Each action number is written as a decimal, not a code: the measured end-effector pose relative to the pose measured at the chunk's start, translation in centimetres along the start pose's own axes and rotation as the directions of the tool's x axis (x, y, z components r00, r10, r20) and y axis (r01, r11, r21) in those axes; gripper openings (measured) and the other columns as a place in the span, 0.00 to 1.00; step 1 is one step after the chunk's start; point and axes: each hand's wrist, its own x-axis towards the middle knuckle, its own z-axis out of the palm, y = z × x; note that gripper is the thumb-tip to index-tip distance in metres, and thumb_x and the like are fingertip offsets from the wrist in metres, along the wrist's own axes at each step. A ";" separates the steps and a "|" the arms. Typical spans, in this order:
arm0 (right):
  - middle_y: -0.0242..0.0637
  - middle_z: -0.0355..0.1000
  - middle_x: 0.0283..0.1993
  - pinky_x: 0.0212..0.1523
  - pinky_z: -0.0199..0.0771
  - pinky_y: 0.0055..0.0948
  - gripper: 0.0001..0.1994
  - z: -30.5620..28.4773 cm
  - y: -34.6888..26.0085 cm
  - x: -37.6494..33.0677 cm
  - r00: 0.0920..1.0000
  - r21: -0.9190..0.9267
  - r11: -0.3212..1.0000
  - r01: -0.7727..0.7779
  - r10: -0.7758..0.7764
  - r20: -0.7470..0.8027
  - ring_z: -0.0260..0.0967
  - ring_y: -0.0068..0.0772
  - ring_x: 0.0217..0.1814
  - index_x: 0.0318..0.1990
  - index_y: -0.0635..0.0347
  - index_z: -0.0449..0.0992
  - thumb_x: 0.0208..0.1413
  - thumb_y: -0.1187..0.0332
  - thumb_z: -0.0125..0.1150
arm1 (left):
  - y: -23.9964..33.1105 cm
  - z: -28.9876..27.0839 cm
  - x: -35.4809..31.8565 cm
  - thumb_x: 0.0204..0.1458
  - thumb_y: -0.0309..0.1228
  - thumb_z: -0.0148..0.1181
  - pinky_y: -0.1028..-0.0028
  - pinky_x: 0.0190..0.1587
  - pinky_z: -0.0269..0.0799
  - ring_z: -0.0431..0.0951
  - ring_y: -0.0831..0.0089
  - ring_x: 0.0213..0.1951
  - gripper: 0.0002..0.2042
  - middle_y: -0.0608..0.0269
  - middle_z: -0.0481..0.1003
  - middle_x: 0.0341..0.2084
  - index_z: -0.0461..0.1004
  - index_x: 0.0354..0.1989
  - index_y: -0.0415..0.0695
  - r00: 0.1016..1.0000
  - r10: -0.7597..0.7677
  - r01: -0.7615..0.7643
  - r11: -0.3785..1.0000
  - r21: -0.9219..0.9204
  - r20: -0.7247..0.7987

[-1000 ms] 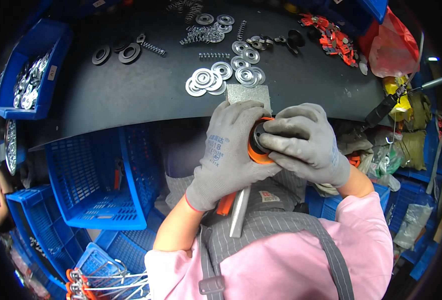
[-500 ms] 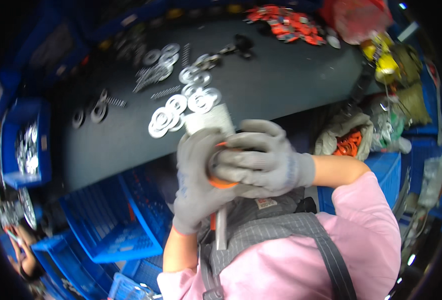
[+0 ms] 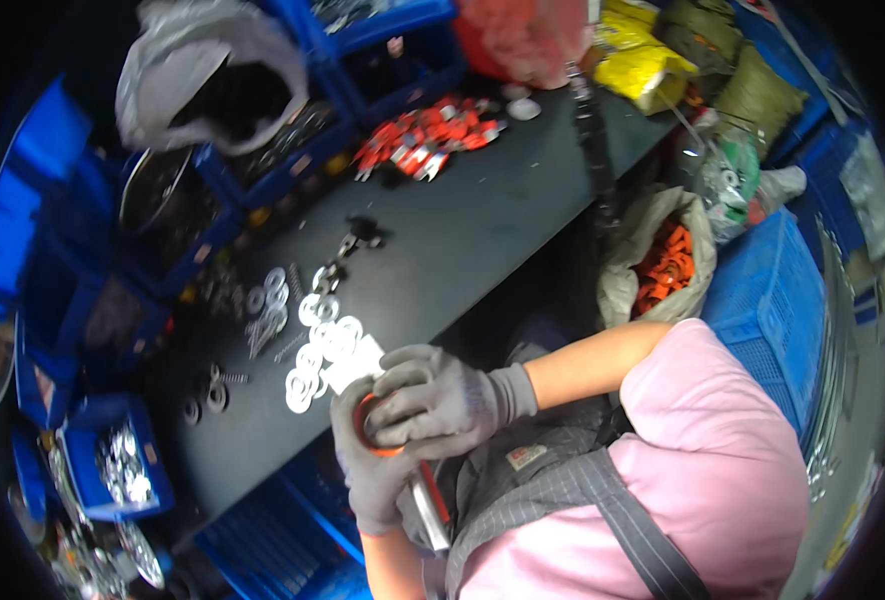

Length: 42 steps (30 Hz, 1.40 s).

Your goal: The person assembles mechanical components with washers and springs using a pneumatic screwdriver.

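Left hand: curled round an orange-rimmed round part, held just off the near edge of the counter. Right hand: fingers bent over the part's face; whether they grip anything inside, cannot tell. Metal bar: below the left hand, any joint hidden. Progress, as judged: work on the part under way, unfinished; silver discs and springs remain loose beyond, red clips piled farther off. Against the earliest frame: view swung right, sack of orange pieces more exposed, part's black centre now mostly covered.
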 end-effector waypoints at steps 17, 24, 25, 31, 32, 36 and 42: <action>0.37 0.81 0.51 0.53 0.82 0.38 0.25 -23.0 12.6 -14.2 0.226 0.212 0.478 -0.852 0.703 -0.675 0.80 0.36 0.49 0.63 0.66 0.77 0.58 0.74 0.73 | 0.5 -1.6 0.3 0.39 0.33 0.87 0.60 0.65 0.76 0.82 0.57 0.58 0.38 0.54 0.80 0.54 0.77 0.62 0.41 0.972 0.235 -0.220 0.913 0.344 -0.003; 0.47 0.78 0.63 0.54 0.81 0.42 0.30 -15.2 0.9 -1.1 0.386 0.707 0.475 -0.524 0.872 -0.300 0.79 0.35 0.48 0.71 0.71 0.71 0.59 0.77 0.59 | -0.4 -2.4 0.6 0.38 0.43 0.86 0.52 0.65 0.70 0.76 0.46 0.59 0.36 0.51 0.80 0.52 0.78 0.57 0.42 0.959 0.284 -0.264 0.902 0.342 -0.009; 0.48 0.77 0.64 0.56 0.80 0.44 0.32 -14.3 -0.3 1.0 0.429 0.818 0.429 -0.383 0.867 -0.254 0.78 0.36 0.47 0.73 0.70 0.69 0.59 0.75 0.59 | -0.4 -2.5 0.5 0.38 0.43 0.85 0.52 0.65 0.70 0.76 0.46 0.58 0.36 0.51 0.80 0.52 0.78 0.57 0.42 0.960 0.279 -0.256 0.901 0.351 -0.015; 0.49 0.76 0.65 0.53 0.74 0.44 0.38 -8.5 -5.4 9.8 0.816 0.897 0.434 -0.084 0.547 -0.188 0.75 0.37 0.45 0.76 0.68 0.66 0.55 0.68 0.63 | -1.0 -2.6 0.3 0.36 0.42 0.85 0.51 0.65 0.70 0.76 0.46 0.57 0.36 0.51 0.81 0.51 0.79 0.56 0.41 0.952 0.305 -0.282 0.911 0.301 -0.031; 0.48 0.76 0.65 0.51 0.75 0.46 0.39 -7.4 -5.0 10.2 0.860 0.943 0.328 -0.046 0.494 -0.130 0.77 0.38 0.45 0.78 0.67 0.65 0.56 0.68 0.63 | -1.3 -2.7 0.2 0.36 0.42 0.85 0.51 0.65 0.70 0.77 0.46 0.57 0.36 0.51 0.81 0.50 0.79 0.56 0.41 0.947 0.319 -0.296 0.907 0.300 -0.029; 0.38 0.70 0.53 0.44 0.63 0.37 0.39 -3.9 -6.5 11.3 0.734 0.866 0.461 -0.193 0.654 -0.184 0.68 0.30 0.39 0.74 0.67 0.69 0.53 0.64 0.67 | -1.6 -2.4 0.4 0.35 0.42 0.84 0.51 0.65 0.70 0.77 0.46 0.56 0.35 0.51 0.81 0.50 0.80 0.55 0.41 0.939 0.341 -0.306 0.894 0.327 -0.054; 0.43 0.73 0.56 0.48 0.71 0.42 0.40 -2.7 -5.7 10.2 0.713 0.816 0.466 -0.340 0.694 -0.099 0.76 0.36 0.41 0.76 0.66 0.68 0.52 0.66 0.65 | -1.7 -2.6 0.5 0.35 0.43 0.83 0.52 0.65 0.69 0.78 0.46 0.55 0.34 0.53 0.81 0.48 0.80 0.53 0.42 0.937 0.344 -0.314 0.901 0.300 -0.051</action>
